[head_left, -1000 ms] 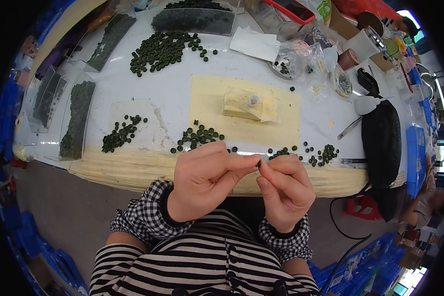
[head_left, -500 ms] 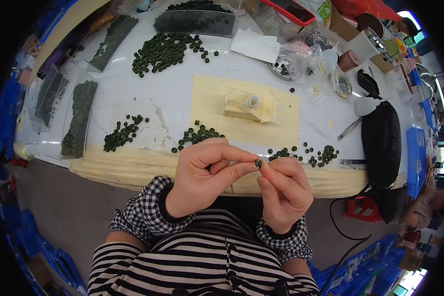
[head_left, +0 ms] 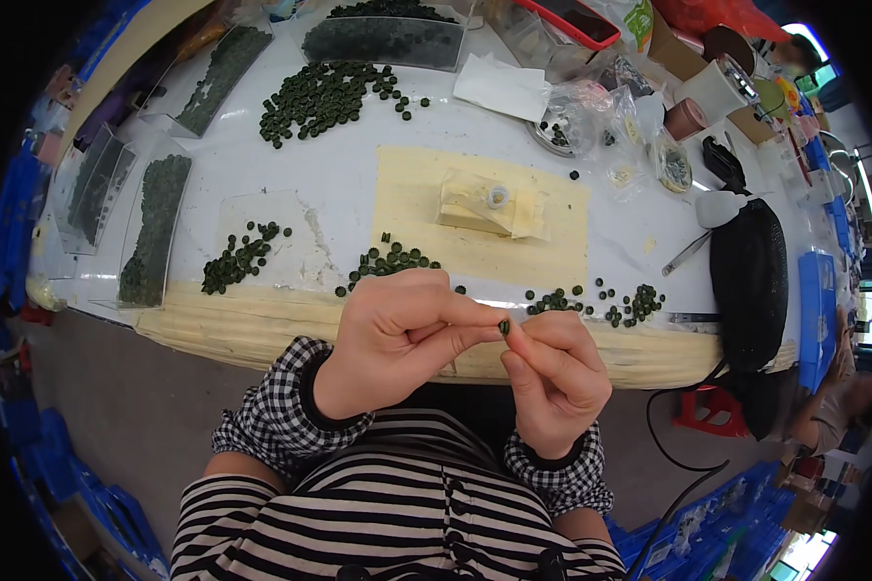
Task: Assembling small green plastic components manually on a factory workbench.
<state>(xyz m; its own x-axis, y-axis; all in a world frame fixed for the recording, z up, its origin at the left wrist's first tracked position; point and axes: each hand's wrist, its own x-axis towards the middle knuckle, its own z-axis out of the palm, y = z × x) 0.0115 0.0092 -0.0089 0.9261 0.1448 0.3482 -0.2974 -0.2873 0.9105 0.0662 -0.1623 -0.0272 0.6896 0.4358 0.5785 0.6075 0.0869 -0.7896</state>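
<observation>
A small dark green round piece (head_left: 505,328) with a pale edge is held up in front of my body. My left hand (head_left: 397,334) pinches it between thumb and index finger. Against its other side rests the index fingertip of my right hand (head_left: 560,373). The right fingers are curled, with the thumb just below; anything else between them is hidden. Beyond my hands, loose piles of similar green pieces lie near the table edge: a left pile (head_left: 237,261), a middle pile (head_left: 392,261) partly behind my left hand, and a right pile (head_left: 639,305).
A yellow taped block (head_left: 475,213) with a small clear ring stands on a yellow sheet (head_left: 572,232). Clear boxes (head_left: 383,44) of green pieces stand left and back, near a larger pile (head_left: 315,102). Tweezers (head_left: 686,254) and a black bag (head_left: 749,281) lie right.
Both hands have shifted slightly left and down with the green piece, which has turned a little between the fingertips. A loose piece beyond my left hand has come into view.
</observation>
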